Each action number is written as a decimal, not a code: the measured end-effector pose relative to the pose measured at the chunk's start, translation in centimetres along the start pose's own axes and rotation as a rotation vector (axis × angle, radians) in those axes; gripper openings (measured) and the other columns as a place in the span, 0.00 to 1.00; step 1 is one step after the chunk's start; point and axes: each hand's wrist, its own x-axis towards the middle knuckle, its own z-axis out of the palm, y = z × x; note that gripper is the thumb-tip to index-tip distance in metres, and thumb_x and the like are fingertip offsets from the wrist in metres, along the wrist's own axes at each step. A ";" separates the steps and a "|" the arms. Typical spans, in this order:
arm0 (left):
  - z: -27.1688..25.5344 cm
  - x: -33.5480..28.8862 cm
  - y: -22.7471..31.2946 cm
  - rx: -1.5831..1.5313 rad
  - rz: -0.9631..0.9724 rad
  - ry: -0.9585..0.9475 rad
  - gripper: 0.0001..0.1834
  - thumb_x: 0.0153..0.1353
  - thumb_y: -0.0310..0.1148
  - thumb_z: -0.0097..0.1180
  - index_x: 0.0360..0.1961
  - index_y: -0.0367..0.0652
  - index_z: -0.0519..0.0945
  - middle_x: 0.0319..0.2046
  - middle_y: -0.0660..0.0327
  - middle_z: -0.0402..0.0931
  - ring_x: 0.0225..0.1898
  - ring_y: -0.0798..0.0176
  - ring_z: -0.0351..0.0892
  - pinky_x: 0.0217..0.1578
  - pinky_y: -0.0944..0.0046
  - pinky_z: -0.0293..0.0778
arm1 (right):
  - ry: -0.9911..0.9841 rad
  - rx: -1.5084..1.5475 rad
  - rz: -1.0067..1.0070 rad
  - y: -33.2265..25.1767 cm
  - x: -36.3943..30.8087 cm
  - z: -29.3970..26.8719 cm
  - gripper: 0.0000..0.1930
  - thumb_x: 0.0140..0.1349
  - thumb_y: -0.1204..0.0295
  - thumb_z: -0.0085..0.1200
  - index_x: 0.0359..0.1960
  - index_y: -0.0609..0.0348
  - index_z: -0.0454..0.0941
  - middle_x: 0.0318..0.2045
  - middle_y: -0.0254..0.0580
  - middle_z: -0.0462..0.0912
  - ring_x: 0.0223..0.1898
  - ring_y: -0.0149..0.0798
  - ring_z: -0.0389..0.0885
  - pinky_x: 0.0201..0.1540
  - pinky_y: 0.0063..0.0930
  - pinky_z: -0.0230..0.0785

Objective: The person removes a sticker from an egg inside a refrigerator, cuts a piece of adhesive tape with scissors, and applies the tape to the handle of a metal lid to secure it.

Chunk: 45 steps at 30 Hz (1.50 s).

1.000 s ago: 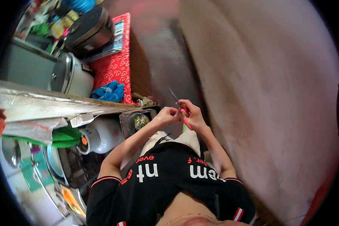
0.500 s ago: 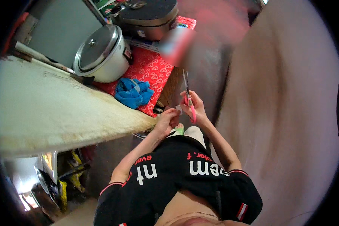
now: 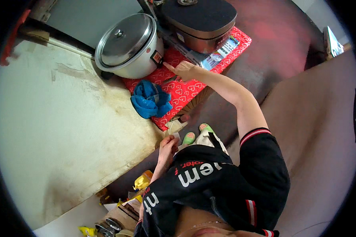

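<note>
My right hand point(image 3: 184, 71) is stretched out over a red cloth with white hearts point(image 3: 188, 89). Its index finger points at the dark switch panel point(image 3: 157, 59) of a large pale rice cooker point(image 3: 136, 69), the tip at or very near the panel's edge. Grey scissor blades point(image 3: 171, 79) show beneath the curled fingers; the handles are hidden. Low by my waist, my left hand point(image 3: 168, 145) pinches a small flat white piece point(image 3: 176, 137). A crumpled blue towel point(image 3: 150, 99) lies on the cloth below the cooker.
A second, dark-lidded cooker point(image 3: 201, 27) stands farther back, beside a flat printed package point(image 3: 213, 61). A stained pale panel point(image 3: 67, 118) fills the left side. Yellow packets point(image 3: 142, 181) and other items sit at lower left. My green shoes point(image 3: 189, 138) show below the cloth's edge.
My right hand has moved forward and left from near my waist to the rice cooker, its index finger now extended. My left hand stays low with the white piece. The view has shifted.
</note>
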 end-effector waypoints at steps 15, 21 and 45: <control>3.4 -0.9 -1.9 -0.258 -0.011 0.197 0.04 0.60 0.25 0.51 0.28 0.43 0.71 0.22 0.67 0.69 0.21 0.74 0.64 0.22 0.73 0.60 | -0.010 0.021 -0.078 2.4 3.5 3.3 0.54 0.49 0.60 0.60 0.68 0.66 0.34 0.25 0.49 0.81 0.29 0.49 0.82 0.32 0.41 0.73; -0.8 -4.7 -4.8 -0.129 0.060 0.214 0.02 0.59 0.22 0.50 0.30 0.39 0.72 0.25 0.59 0.74 0.21 0.73 0.66 0.21 0.75 0.60 | 0.056 0.203 -0.228 -1.8 -5.6 5.1 0.29 0.48 0.65 0.58 0.54 0.55 0.67 0.17 0.44 0.77 0.22 0.49 0.78 0.23 0.45 0.63; -24.9 -15.3 -3.5 -0.371 0.492 0.312 0.05 0.59 0.25 0.56 0.37 0.39 0.76 0.22 0.63 0.73 0.17 0.78 0.60 0.17 0.77 0.52 | 0.134 1.170 0.209 -43.6 -9.8 12.0 0.14 0.55 0.70 0.57 0.44 0.57 0.75 0.24 0.40 0.76 0.26 0.35 0.76 0.31 0.29 0.68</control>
